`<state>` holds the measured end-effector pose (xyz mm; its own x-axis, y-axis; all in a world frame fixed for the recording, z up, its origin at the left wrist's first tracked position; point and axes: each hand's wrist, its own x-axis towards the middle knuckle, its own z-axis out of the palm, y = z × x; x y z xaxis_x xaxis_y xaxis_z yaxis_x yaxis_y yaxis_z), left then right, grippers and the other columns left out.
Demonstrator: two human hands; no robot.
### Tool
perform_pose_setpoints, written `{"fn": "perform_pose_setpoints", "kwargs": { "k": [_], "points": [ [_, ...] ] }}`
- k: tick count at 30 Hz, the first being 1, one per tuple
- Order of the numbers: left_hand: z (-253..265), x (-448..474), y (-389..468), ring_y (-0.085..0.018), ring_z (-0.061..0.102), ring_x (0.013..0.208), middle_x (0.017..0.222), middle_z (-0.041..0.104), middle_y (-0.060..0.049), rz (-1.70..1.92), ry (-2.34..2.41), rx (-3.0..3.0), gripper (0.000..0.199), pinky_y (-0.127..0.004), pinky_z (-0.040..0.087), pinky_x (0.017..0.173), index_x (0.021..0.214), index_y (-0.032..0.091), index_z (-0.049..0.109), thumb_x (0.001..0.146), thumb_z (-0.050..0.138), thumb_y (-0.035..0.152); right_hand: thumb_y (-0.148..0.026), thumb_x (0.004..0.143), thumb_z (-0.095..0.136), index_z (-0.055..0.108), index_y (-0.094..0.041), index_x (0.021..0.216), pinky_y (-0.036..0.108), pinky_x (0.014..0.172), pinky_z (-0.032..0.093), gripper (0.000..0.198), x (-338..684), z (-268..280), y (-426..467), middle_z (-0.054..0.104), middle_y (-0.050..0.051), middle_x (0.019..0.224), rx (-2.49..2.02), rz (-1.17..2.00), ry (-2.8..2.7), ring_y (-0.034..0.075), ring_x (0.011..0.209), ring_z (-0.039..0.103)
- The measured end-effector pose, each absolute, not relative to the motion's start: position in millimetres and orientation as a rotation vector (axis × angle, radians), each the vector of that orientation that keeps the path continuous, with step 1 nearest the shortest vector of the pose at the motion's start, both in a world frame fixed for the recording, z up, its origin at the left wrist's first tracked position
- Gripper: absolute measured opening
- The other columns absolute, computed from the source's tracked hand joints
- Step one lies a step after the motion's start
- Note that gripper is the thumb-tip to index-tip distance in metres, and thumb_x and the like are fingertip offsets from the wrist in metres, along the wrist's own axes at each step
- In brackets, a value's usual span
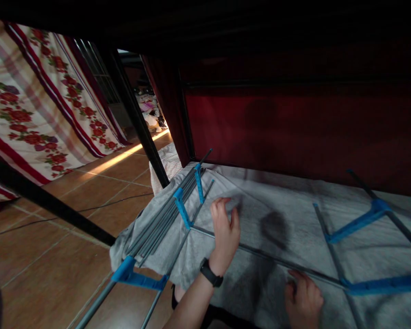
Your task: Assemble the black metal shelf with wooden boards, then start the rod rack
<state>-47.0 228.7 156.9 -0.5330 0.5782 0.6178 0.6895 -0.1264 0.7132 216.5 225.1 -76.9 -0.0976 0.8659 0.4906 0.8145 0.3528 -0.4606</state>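
Note:
My left hand [224,226], with a black watch at the wrist, is raised over a long grey rod [281,261], its thumb and fingers apart. My right hand [304,297] lies low on the cloth just below that rod, fingers loosely curled and nothing visible in them. The rod spans two sides of a frame. On the left side, blue plastic connectors [183,208] join grey tubes, and a bundle of loose grey tubes [160,217] rests beside them. More tubes on the right side meet at a blue connector [359,222].
Grey cloth [253,192] covers the surface under the frame. A dark red panel [294,132] stands behind it. Black posts [140,119] rise at the left, over a tiled floor [55,242] with a thin cable. A floral curtain [30,105] hangs at far left.

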Motion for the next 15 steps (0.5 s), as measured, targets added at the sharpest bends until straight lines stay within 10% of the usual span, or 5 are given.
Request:
{"fn": "perform_pose_setpoints", "kwargs": {
  "k": [10,15],
  "points": [
    [328.0,-131.7,373.8,-0.023,0.058,0.109,0.109,0.060,-0.009,-1.513,-1.687,-1.736,0.019,-0.041,0.046,0.097,0.102,0.013,0.060,0.088,0.047,0.008,-0.035,0.094,0.039,0.065,-0.024,0.102,0.040,0.081,0.054,0.029,213.0,-65.2,223.2,0.070,0.009,0.101,-1.334,0.547,-1.997,0.026,0.089,0.068],
    [329.3,-248.8,355.2,-0.020,0.063,0.106,0.105,0.067,-0.007,-1.295,-2.146,-1.564,0.025,-0.040,0.047,0.094,0.109,0.004,0.062,0.089,0.049,0.010,-0.035,0.094,0.041,0.067,-0.025,0.099,0.039,0.080,0.054,0.028,208.9,-62.7,221.6,0.071,0.007,0.100,-1.344,0.554,-1.957,0.025,0.088,0.068]
  ]
}}
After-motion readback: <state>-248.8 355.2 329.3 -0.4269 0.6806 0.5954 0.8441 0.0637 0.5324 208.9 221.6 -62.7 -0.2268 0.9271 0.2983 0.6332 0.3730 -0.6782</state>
